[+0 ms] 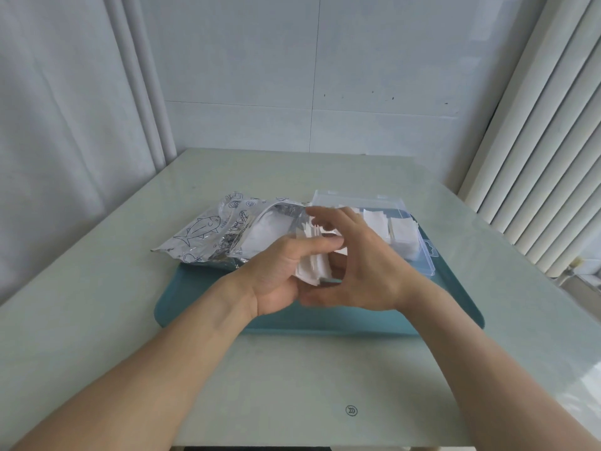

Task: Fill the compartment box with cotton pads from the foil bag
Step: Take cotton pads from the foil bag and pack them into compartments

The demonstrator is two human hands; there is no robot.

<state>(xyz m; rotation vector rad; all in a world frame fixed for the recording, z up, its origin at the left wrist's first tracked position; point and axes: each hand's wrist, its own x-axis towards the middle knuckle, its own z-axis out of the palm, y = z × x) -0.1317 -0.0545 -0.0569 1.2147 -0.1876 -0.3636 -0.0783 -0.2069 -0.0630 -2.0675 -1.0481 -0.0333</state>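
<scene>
- A stack of white cotton pads (313,266) sits between a person's two hands, above the middle of a teal tray (208,307).
- The left hand (286,275) grips the stack from the left side, thumb laid across the top edge and fingers curled beneath.
- The right hand (361,271) meets the stack from the right, thumb under the pads and fingers spread and arched over them; motion blur hides whether those fingers touch the pads.
- The two hands are close together, touching near the lower edge of the stack.
- A foil bag (214,232), silver with dark line drawings of fish, lies on its side just left of the hands, partly on the tray and partly on the tabletop (292,385).
- The bag's mouth gapes toward the hands, and more white pads show inside it.
- A clear plastic compartment box (422,252) lies open on the far right part of the tray, just behind the right hand, its lid tilted back.
- White cotton pads already lie in the box's visible compartments, some standing on edge; the hand covers the left part of the box.
- The pale green tabletop carries the tray, with a small round logo (351,410) printed near its front edge.
- Pale curtains (65,125) hang at left, a tiled wall (325,76) stands behind, and vertical blinds (536,157) hang at right.
</scene>
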